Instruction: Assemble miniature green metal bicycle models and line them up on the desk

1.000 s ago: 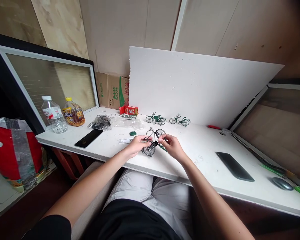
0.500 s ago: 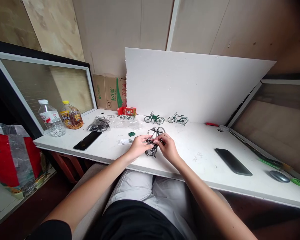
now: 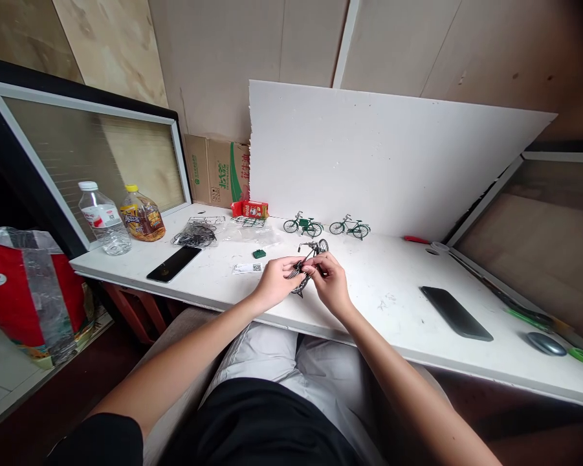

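A small black model bicycle (image 3: 315, 247) is held between my hands, just above or on the white table near its front edge. My left hand (image 3: 280, 282) pinches it from the left, around its rear part. From the right, my right hand (image 3: 330, 282) has its fingertips closed at the same part, close to my left fingertips. The handlebar and one wheel show beyond my fingers; the other wheel is partly hidden. A small green piece (image 3: 259, 254) and a white label (image 3: 247, 268) lie left of my hands. Two green model bicycles (image 3: 303, 224) (image 3: 350, 226) stand behind.
At the left are a water bottle (image 3: 105, 220), a tea bottle (image 3: 143, 215), a phone (image 3: 173, 264) and a bag of black parts (image 3: 194, 233). A red box (image 3: 255, 209) stands behind. A black slab (image 3: 456, 313) and a mouse (image 3: 546, 343) lie at the right.
The black bicycle has turned and tilted between my hands, so its wheels show at a narrower angle. My head view has shifted slightly. Both hands keep their grip.
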Motion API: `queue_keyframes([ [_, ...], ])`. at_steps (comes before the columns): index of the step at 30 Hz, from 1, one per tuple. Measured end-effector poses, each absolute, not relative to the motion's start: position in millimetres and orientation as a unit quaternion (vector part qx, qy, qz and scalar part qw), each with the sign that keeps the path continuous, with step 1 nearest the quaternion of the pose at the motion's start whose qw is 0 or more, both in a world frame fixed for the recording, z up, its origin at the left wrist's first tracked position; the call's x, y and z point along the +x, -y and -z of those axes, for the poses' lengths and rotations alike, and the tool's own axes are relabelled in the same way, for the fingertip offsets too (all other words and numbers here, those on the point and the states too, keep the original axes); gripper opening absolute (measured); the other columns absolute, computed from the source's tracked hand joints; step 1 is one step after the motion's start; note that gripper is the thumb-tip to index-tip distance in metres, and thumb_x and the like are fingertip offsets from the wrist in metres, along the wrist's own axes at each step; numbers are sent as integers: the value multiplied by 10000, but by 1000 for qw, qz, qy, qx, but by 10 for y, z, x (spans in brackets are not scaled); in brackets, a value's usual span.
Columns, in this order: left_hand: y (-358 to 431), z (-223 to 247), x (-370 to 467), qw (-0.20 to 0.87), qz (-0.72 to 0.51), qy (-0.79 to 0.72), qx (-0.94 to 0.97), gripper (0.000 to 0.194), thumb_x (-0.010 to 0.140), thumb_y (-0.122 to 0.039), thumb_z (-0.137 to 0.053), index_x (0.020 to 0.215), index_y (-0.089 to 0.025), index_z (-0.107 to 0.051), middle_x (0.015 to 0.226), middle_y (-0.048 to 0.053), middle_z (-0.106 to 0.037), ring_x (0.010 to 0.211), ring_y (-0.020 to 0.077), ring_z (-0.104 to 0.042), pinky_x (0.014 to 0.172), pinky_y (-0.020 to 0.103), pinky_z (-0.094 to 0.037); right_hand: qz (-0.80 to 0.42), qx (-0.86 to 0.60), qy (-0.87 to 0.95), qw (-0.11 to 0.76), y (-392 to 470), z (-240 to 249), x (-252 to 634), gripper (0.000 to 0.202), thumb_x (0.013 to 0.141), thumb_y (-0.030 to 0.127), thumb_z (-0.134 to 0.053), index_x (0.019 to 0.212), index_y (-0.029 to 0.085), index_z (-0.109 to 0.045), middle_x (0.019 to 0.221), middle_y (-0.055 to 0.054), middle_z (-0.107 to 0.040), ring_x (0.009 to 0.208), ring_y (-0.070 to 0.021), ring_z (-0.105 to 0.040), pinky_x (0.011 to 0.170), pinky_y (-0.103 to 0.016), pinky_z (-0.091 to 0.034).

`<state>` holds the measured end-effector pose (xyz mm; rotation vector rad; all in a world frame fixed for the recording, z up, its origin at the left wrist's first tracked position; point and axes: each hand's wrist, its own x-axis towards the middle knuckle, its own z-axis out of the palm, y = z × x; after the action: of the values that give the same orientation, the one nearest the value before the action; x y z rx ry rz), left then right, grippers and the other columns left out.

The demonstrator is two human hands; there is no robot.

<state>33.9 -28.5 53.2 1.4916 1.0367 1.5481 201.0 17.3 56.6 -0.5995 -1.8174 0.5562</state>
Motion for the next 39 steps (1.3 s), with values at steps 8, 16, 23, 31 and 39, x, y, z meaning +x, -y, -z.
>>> queue_keyframes([
  [8,365,-555,400,330,-610,-405,596,425,879,-154,-757,1301,-113,-737,1336,188,-746,1188,277,-748,1039,384,-601,-279,-256,743,551,-171,-538,2006,162,972,378,-730,893,237,-742,920,-54,-656,829,-217,-601,721,-352,-470],
  [16,457,-555,457,258,-606,-416,627,405,935,-242,-710,1322,-129,-741,1235,136,-793,987,214,-765,834,277,-619,-318,-252,732,548,-165,-565,1999,188,942,398,-760,866,228,-729,911,-44,-637,796,-194,-586,688,-329,-448],
  [23,430,-483,460,264,-616,-421,611,471,928,-274,-730,1375,-126,-713,1251,149,-785,987,221,-762,834,288,-624,-309,-253,734,549,-147,-601,2017,203,934,416,-776,866,226,-751,899,-48,-648,814,-203,-596,709,-334,-467],
  [31,481,-532,456,204,-609,-420,641,437,944,-250,-705,1374,-174,-725,1260,109,-787,1035,215,-756,900,294,-612,-294,-251,736,556,-111,-599,1998,219,975,427,-714,872,234,-717,921,-59,-659,869,-226,-608,753,-358,-491],
  [39,491,-523,464,187,-600,-435,644,444,956,-254,-692,1389,-160,-715,1165,106,-804,962,194,-741,810,256,-596,-319,-234,731,555,-132,-592,2001,209,982,422,-705,887,238,-735,927,-58,-664,895,-228,-621,789,-375,-514],
])
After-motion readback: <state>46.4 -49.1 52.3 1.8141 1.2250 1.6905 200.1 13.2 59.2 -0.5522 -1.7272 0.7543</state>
